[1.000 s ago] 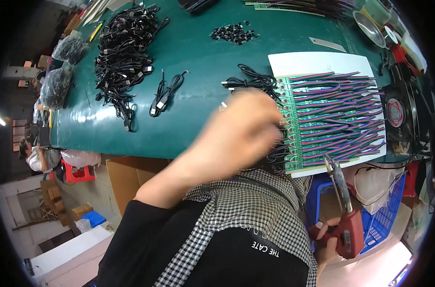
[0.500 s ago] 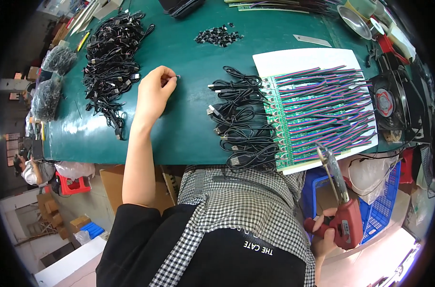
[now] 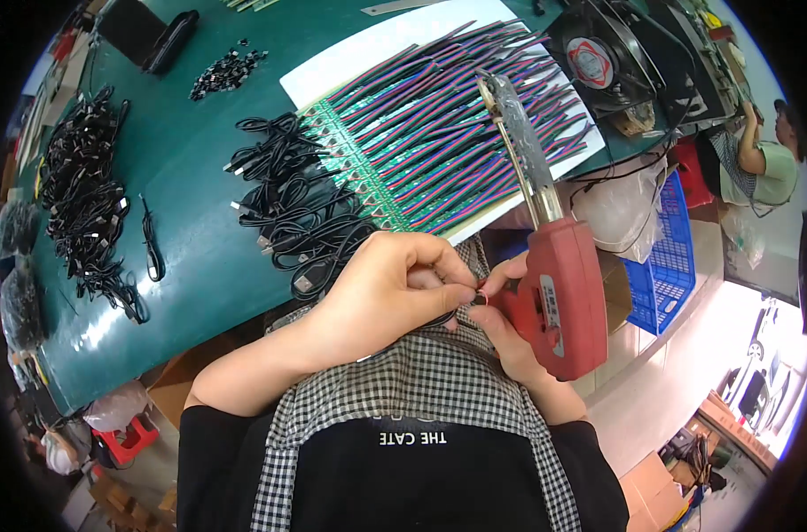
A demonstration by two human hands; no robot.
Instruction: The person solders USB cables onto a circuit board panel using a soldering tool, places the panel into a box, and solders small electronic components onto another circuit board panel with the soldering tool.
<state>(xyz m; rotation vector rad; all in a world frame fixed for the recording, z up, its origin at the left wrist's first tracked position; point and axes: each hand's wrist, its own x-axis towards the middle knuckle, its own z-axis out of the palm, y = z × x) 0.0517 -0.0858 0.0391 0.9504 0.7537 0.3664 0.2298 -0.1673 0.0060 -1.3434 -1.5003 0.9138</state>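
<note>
My left hand [image 3: 399, 288] is in front of my apron, thumb and forefinger closed on the end of a thin black cable [image 3: 435, 323]. My right hand [image 3: 507, 324] holds a red soldering gun [image 3: 570, 297], its metal barrel pointing up over the wired boards. The thumb and forefinger of that same hand meet the left fingertips at the cable end, where a small dark piece shows; its details are too small to tell. Just beyond my hands, green circuit boards [image 3: 368, 173] with multicoloured wires [image 3: 461, 115] lie on a white sheet [image 3: 341, 60]. Coiled black USB cables [image 3: 288, 199] lie along their left side.
A large heap of black cables [image 3: 84, 199] lies on the green table [image 3: 195, 168] at left, beside a single cable [image 3: 150, 239]. Small black parts [image 3: 229, 69] sit farther back. A fan [image 3: 594, 64] stands at right, above a blue crate [image 3: 661, 257]. Another person [image 3: 758, 164] is far right.
My left hand has come from the table to meet my right hand before the apron. The soldering gun has risen, and the view has swung right. A black cable now shows under the left hand.
</note>
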